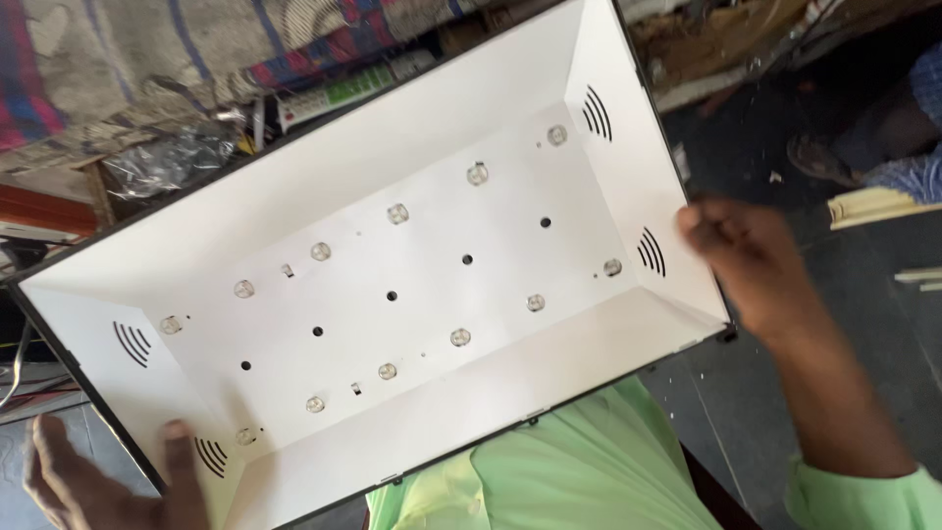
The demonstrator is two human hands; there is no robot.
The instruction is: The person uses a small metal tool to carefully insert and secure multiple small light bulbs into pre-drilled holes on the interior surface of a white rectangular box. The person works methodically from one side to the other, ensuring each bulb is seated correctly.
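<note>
A large white backlight tray of a flat screen (608, 196) lies tilted across my lap, its open side up. Two rows of small round lenses (396, 214) run along its flat bottom, with dark holes between them and curved vent slots near the corners. My left hand (88, 481) grips the tray's lower left corner, thumb lying on the white inner wall. My right hand (751, 265) holds the right edge of the tray near a corner, fingers curled and blurred.
Patterned cloth (147, 49) and crumpled plastic (167, 162) lie beyond the tray's far edge. My green shirt (569, 481) is below it. Another person's foot in a sandal (824, 157) rests on the dark floor at upper right, beside pale wooden strips (873, 206).
</note>
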